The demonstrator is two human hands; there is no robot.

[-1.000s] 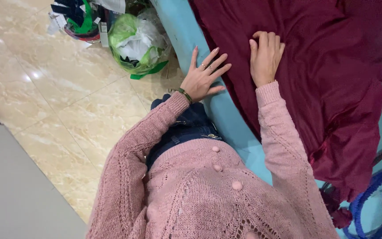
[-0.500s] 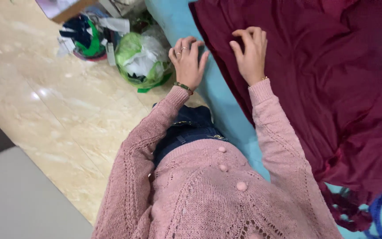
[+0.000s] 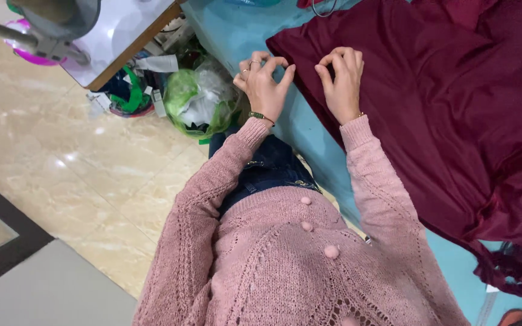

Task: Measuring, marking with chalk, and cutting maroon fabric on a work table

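Left hand (image 3: pixel 263 87): fingers curled, tips pinching the near edge of the dark red cloth (image 3: pixel 442 102) right at its corner, at about 11 o'clock of the frame centre. Rings on two fingers, thin bracelet at the wrist.

Right hand (image 3: pixel 341 81): just beside the left, at its 3 o'clock, fingers bent in a claw, tips pressed into the same cloth edge and gathering a small fold. Whether it truly clamps the cloth or only presses on it, cannot tell.

Cloth: spread over a light blue table (image 3: pixel 309 136), filling the frame from 12 to 4 o'clock; the far end hangs bunched off the table edge near 4 o'clock.

Both arms in pink knit sleeves; pink sweater (image 3: pixel 297 265) with round buttons fills 6 o'clock.

Green plastic bag (image 3: pixel 197 102) with white stuff inside sits on the floor at the left hand's 9 o'clock, close to the table edge. More bags and clutter beyond it under a white desk (image 3: pixel 116 36) at 10 o'clock. Beige marble floor (image 3: pixel 80 175) from 7 to 9 o'clock.
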